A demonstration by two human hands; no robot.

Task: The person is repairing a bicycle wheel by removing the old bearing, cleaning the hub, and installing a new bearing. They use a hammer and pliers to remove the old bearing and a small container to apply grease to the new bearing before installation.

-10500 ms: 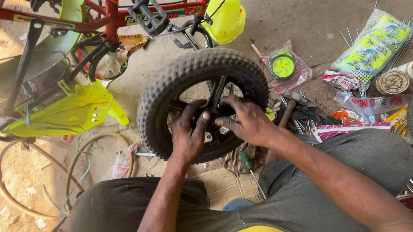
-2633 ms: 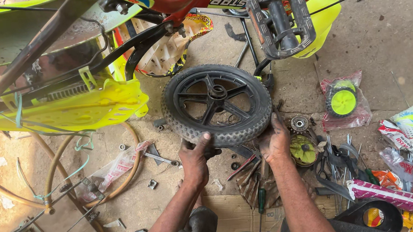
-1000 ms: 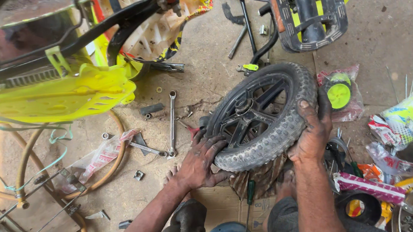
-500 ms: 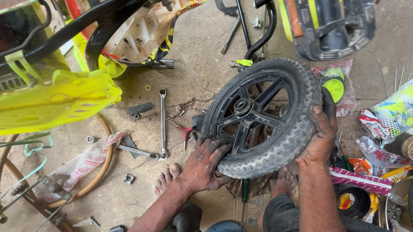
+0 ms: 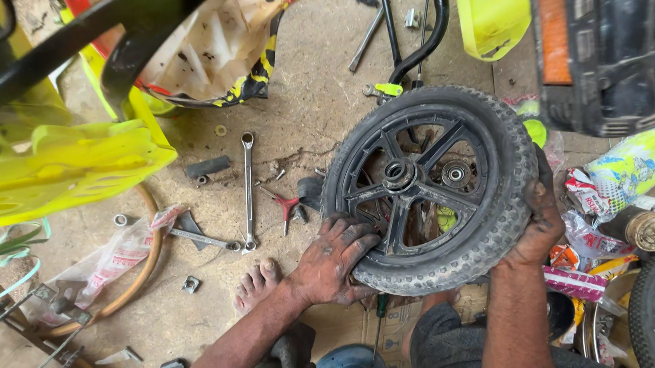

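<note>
Two greasy hands hold a small black wheel (image 5: pixel 431 190) with a knobby tyre above a dusty concrete floor (image 5: pixel 311 76); the left hand (image 5: pixel 335 258) clasps its lower-left edge, fingers curled over the rim between the spokes; the right hand (image 5: pixel 537 218) grips the tyre's right side; a long spanner (image 5: pixel 248 190) lies on the floor left of the wheel, near a red-handled tool (image 5: pixel 286 207) and scattered nuts; yellow plastic bike parts (image 5: pixel 61 166) crowd the upper left; a bare foot (image 5: pixel 256 285) rests below the spanner
</note>
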